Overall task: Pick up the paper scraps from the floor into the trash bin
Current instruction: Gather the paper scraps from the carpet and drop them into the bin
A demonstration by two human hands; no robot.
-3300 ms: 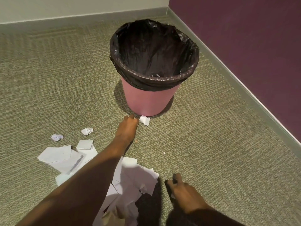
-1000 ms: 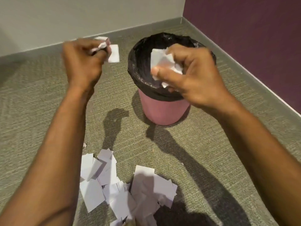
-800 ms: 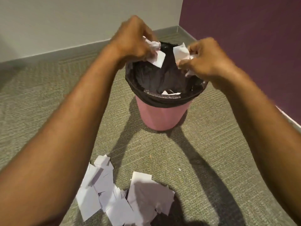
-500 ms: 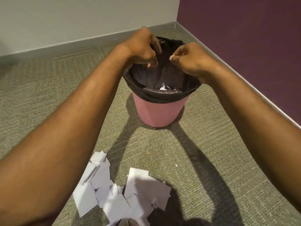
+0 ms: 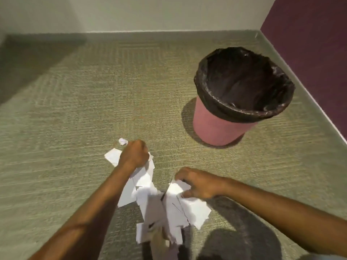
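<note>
A heap of white paper scraps (image 5: pixel 159 205) lies on the carpet in front of me. My left hand (image 5: pixel 134 153) is down at the heap's far left end, fingers curled shut around scraps there. My right hand (image 5: pixel 197 182) rests on the heap's right side, fingers pinching the edge of a white sheet (image 5: pixel 185 199). A small crumpled paper ball (image 5: pixel 123 141) lies just beyond my left hand. The pink trash bin (image 5: pixel 219 128), lined with a black bag (image 5: pixel 242 83), stands upright at the far right, well apart from both hands.
Green-grey carpet (image 5: pixel 75 119) stretches to the left and ahead. A pale wall (image 5: pixel 150 14) with a grey baseboard runs along the back, and a purple wall (image 5: pixel 315 40) closes the right side close behind the bin.
Both hands were over the bin's mouth and let their scraps drop in. They have since come down to the heap on the floor and closed on paper; the view has swung left.
</note>
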